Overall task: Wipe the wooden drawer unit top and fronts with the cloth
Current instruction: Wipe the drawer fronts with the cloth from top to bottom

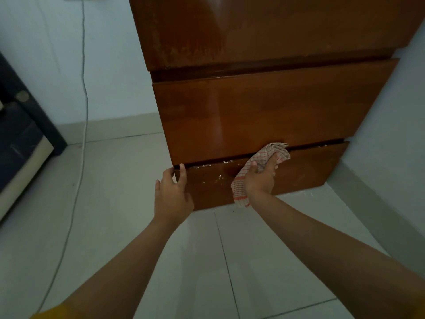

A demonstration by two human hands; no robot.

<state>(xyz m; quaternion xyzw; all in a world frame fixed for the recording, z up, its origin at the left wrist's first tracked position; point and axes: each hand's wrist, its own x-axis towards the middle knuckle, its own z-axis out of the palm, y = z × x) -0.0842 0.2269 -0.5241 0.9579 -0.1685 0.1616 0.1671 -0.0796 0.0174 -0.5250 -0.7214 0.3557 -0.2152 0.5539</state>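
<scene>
A glossy brown wooden drawer unit [264,107] stands against the wall, three drawer fronts showing. The bottom drawer front [305,171] carries white scuff marks along its upper edge. My right hand [259,180] presses a beige cloth with orange checks [269,153] against the top part of that bottom front, near the gap under the middle drawer. My left hand [172,192] rests at the bottom drawer's left corner, fingers curled over its top edge. The unit's top is out of view.
Pale floor tiles [115,226] spread in front of the unit. A white cable [84,88] hangs down the left wall and trails across the floor. A dark piece of furniture [20,139] stands at the far left. A wall closes in on the right.
</scene>
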